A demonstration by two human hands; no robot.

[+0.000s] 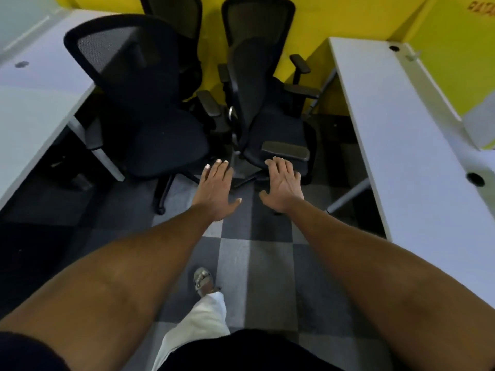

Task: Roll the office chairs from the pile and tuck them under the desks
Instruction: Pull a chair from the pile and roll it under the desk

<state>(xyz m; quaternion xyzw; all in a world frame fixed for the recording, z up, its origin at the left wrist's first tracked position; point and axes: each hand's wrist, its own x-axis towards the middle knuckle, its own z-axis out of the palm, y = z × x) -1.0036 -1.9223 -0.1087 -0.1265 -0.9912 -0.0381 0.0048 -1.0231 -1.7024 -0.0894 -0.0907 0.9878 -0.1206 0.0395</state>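
Yellow wall (334,20) at bk — grey-check carpet (267,277) below.

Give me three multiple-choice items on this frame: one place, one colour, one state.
1. Where do the office chairs stand? A on a desktop; B between the left desk and right desk; C behind the person.
2. Colour of the wall? A yellow; B grey; C blue.
3. The left hand and right hand? A both clasp one backrest; B both carry a box; C both open, holding nothing.
Key: B, a desk flanks them on each side; A, yellow shows behind the chairs; C, fingers are straight and spread.
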